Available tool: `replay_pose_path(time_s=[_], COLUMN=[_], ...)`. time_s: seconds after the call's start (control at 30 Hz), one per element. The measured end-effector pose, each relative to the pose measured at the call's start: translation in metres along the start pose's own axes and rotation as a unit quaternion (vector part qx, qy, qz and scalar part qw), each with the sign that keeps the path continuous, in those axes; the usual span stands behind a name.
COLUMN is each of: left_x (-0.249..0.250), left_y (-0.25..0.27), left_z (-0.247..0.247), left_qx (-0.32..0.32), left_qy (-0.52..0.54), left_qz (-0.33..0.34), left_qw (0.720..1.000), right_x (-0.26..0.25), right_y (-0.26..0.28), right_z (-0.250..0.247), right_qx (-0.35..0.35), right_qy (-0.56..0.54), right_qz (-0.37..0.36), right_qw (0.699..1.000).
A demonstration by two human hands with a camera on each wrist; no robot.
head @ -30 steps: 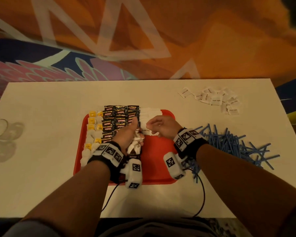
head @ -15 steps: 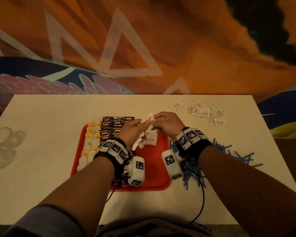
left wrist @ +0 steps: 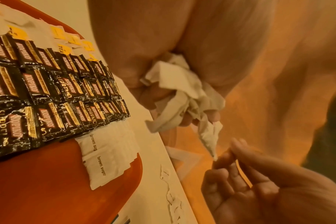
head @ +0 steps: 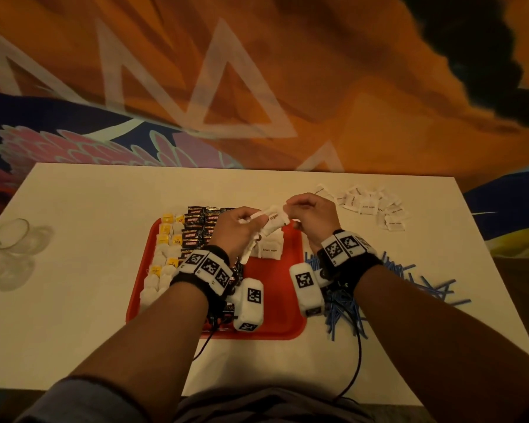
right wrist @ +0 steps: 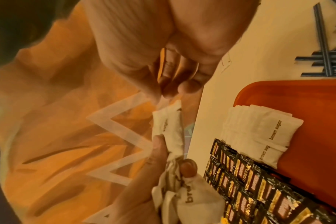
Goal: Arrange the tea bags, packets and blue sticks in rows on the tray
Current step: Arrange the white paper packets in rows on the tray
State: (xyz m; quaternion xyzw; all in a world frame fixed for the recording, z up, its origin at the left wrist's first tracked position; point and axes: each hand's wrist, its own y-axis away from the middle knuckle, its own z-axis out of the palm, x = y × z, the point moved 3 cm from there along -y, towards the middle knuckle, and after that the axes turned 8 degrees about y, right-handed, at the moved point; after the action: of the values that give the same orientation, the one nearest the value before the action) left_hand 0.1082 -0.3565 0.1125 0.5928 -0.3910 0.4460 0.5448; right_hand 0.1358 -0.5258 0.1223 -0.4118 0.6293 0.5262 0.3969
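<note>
While the left hand (head: 237, 228) clutches a crumpled bunch of white brown-sugar packets (left wrist: 184, 92) in its curled fingers, the right hand (head: 310, 213) pinches the top corner of one packet (head: 275, 219) from that bunch between thumb and forefinger. Both hands are raised above the far part of the red tray (head: 269, 300), which sits on the white table (head: 89, 300). On the tray, three groups lie in columns: tea bags with yellow tags (head: 165, 254) along the left edge, black Kopiko sachets (left wrist: 48, 91) next to them, and a row of overlapping brown-sugar packets (right wrist: 259, 136) just beside the sachets. The near right part of the tray is bare red surface. A loose pile of blue sticks (head: 409, 285) lies on the table to the right of the tray. More white packets (head: 370, 206) are scattered near the far right corner of the table. Clear glassware (head: 9, 239) stands at the left edge of the table.
</note>
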Motion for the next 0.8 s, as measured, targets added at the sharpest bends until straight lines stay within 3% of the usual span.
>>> replay_pose_path(time_s=[0.2,0.47,0.67,0.8], left_x=[-0.007,-0.018,-0.02,-0.017], left_y=[0.004,0.007,0.006,0.006], left_z=[0.0,0.002,-0.001,-0.003], left_qx=[-0.019,-0.024,-0.024,-0.045], left_qy=[0.033,0.072,0.073,0.066], left_qz=[-0.019,-0.049,-0.057,-0.049], left_qw=[0.999,0.996,0.995,0.996], right_x=[0.011,0.012,0.013,0.026], right_y=[0.006,0.007,0.004,0.007], right_z=[0.009,0.014,0.011,0.013], right_qx=[-0.14,-0.116,-0.1,-0.173], right_qy=[0.06,-0.022,-0.154,-0.068], right_qz=[0.081,0.078,0.081,0.139], right_qw=[0.985,0.99,0.98,0.973])
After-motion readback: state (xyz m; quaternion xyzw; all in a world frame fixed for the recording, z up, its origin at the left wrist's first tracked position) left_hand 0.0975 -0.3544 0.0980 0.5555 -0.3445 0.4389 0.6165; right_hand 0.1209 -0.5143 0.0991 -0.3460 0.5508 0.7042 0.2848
